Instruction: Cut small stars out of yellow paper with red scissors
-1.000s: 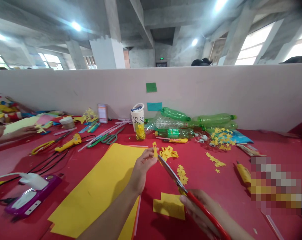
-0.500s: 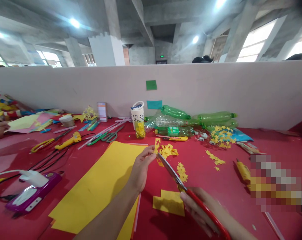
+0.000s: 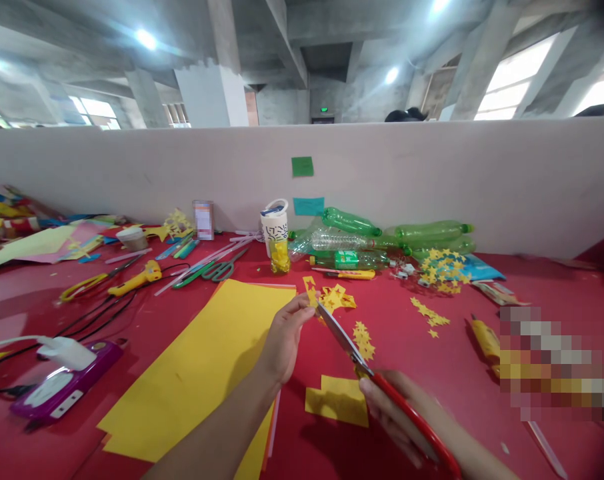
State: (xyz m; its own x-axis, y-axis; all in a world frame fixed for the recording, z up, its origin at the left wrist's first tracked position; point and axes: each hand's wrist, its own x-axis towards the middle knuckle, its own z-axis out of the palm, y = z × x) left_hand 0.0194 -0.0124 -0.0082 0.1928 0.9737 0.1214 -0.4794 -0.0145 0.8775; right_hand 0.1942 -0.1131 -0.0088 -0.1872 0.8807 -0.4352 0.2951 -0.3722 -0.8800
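My left hand [image 3: 285,333] pinches a small piece of yellow paper [image 3: 309,285] with a star-shaped hole in it. My right hand [image 3: 397,407] is wrapped round red-handled scissors [image 3: 349,347], whose blade tips touch or nearly touch the paper by my left fingertips. Beyond the blades lies a heap of yellow paper scraps [image 3: 336,297]. Cut yellow stars [image 3: 364,341] lie just right of the scissors. Under them, close to my right hand, is a yellow paper piece [image 3: 335,400]. Large yellow sheets [image 3: 197,373] lie beneath my left forearm.
Green plastic bottles [image 3: 352,223], a white cup [image 3: 275,230] and a yellow utility knife [image 3: 357,274] lie along the back. A purple power strip [image 3: 69,387] and a yellow glue gun [image 3: 137,279] sit left. More stars [image 3: 442,270] are at right. Another person's hand shows at the far left edge.
The piece of yellow paper in my left hand has tilted to the left. The scissors have barely shifted. At the far left, the other person's pale sheet has moved.
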